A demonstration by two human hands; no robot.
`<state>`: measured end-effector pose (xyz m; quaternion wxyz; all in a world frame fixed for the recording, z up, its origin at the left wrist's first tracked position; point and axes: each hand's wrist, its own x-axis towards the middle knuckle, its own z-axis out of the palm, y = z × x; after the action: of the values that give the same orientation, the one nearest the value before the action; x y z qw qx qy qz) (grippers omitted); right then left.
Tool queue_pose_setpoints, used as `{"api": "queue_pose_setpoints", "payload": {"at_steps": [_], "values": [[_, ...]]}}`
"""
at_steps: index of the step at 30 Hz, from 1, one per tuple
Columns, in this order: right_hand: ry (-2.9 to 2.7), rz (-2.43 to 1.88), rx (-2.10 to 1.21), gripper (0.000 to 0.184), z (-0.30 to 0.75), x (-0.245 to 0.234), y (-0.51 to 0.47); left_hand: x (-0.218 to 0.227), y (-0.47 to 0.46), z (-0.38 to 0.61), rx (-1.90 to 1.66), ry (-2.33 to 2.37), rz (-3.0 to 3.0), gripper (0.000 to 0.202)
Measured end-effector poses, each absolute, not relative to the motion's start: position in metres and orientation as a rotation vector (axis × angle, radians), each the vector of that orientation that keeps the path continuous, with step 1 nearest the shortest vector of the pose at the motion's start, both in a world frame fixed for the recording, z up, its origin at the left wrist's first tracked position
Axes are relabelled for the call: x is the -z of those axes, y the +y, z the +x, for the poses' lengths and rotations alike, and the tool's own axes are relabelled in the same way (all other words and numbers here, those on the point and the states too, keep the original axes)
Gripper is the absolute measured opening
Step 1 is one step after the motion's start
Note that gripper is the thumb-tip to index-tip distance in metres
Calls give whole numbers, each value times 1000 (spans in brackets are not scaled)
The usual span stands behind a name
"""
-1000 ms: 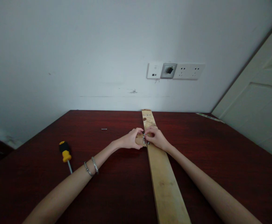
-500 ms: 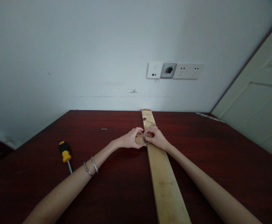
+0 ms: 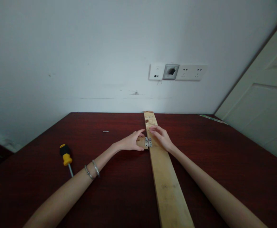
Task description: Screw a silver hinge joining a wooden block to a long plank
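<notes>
A long pale wooden plank (image 3: 165, 177) runs from the wall toward me on a dark red table (image 3: 214, 148). A small metal hinge (image 3: 148, 142) sits at the plank's left edge and joins it to a small wooden block (image 3: 142, 143). My left hand (image 3: 130, 142) lies on that block with fingers curled around it. My right hand (image 3: 161, 136) rests on the plank just right of the hinge, fingers stretched out and apart, holding nothing.
A yellow-and-black screwdriver (image 3: 66, 158) lies on the table at the left. A small screw (image 3: 105, 131) lies farther back. Wall sockets (image 3: 177, 72) are on the white wall, and a pale door (image 3: 262, 107) stands at the right.
My right hand has let go of the hinge and opened, fingers lifting back onto the plank. The hinge now shows between my hands. My left hand stays on the block.
</notes>
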<state>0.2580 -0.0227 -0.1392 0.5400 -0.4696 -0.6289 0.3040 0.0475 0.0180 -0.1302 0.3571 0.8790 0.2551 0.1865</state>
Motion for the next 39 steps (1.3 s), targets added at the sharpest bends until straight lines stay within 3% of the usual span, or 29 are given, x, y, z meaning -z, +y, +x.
{"api": "queue_pose_setpoints", "payload": {"at_steps": [34, 37, 39], "values": [[-1433, -1107, -766, 20, 255, 137, -25, 133, 15, 49, -426, 705, 2373, 95], [-1424, -1112, -779, 22, 255, 136, -26, 125, 17, 47, -455, 677, 2371, 88], [-1411, -1120, -788, 23, 255, 136, -26, 110, 20, 41, -509, 652, 2392, 72]]}}
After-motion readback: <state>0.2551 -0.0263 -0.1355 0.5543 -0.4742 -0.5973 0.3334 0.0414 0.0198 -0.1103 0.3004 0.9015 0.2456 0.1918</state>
